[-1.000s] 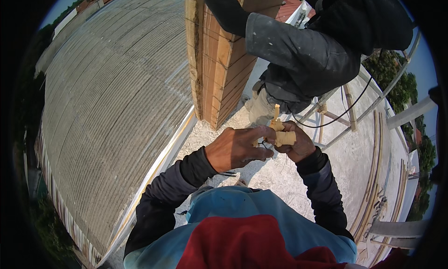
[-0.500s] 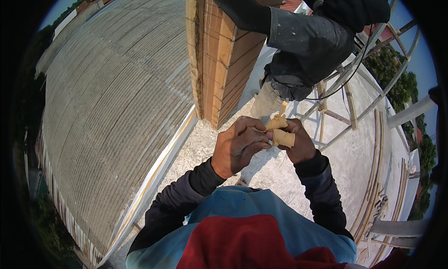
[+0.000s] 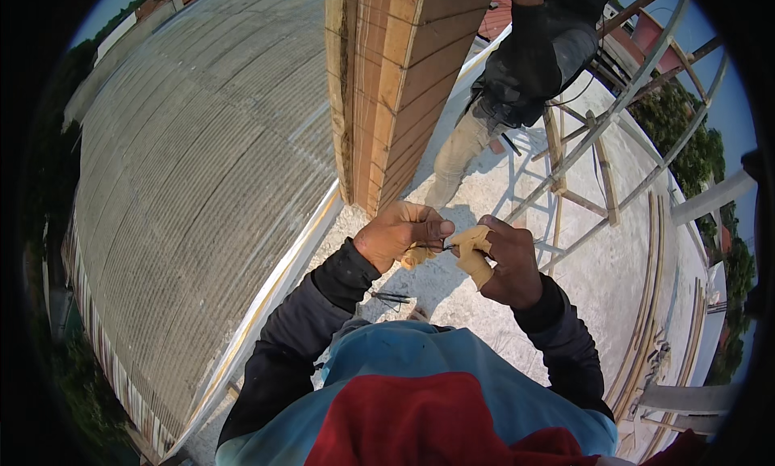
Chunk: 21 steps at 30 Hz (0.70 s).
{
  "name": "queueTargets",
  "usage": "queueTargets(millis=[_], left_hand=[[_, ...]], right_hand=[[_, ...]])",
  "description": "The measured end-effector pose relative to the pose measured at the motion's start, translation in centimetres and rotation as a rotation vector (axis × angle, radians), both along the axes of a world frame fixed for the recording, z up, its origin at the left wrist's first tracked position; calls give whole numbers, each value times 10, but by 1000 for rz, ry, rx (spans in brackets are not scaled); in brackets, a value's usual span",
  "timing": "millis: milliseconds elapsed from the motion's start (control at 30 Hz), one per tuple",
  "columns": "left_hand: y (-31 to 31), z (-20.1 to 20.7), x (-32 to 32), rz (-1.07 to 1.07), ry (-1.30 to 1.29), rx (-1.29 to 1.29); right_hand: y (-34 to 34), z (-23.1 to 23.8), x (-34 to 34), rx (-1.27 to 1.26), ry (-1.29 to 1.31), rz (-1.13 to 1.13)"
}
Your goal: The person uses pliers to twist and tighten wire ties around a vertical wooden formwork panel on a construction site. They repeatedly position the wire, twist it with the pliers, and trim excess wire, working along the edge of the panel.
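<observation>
My left hand (image 3: 393,236) is closed, thumb and fingers pinching what looks like thin dark wire (image 3: 447,246). The wire's other end meets the fingertips of my right hand (image 3: 515,264), which is curled closed. Tan tape (image 3: 474,260) is wrapped round fingers of the right hand. A crumpled tan piece (image 3: 417,257) sits under the left fingers; whether it is also on a finger I cannot tell. Several thin dark wire ends (image 3: 391,297) show below the left wrist; whether that hand holds them is unclear.
A tall wooden formwork panel (image 3: 395,102) bound with wire stands just ahead. Beyond it a co-worker (image 3: 525,70) in dark clothes stands beside metal scaffolding (image 3: 601,127). A corrugated roof (image 3: 210,191) lies past the left edge. Long wooden strips (image 3: 646,296) lie on the concrete at right.
My hands have drawn slightly apart, and the dark wire now shows between them. The wire ends below my left wrist have come into view. The co-worker has shifted up and away.
</observation>
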<state>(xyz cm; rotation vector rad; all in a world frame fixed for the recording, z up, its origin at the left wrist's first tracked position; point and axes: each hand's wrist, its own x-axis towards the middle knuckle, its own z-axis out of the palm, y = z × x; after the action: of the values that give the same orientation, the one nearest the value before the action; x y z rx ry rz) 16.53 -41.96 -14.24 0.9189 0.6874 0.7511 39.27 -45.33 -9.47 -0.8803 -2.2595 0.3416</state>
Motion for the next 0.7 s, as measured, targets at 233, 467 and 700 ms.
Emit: queueTargets(millis=[233, 467, 700], left_hand=[[-20, -7, 18, 552, 371, 994], [-15, -14, 11, 506, 622, 1509], [-8, -10, 5, 155, 466, 955]], right_hand=[[7, 2, 16, -632, 295, -196], [9, 9, 14, -702, 299, -159], [10, 17, 12, -508, 117, -46]])
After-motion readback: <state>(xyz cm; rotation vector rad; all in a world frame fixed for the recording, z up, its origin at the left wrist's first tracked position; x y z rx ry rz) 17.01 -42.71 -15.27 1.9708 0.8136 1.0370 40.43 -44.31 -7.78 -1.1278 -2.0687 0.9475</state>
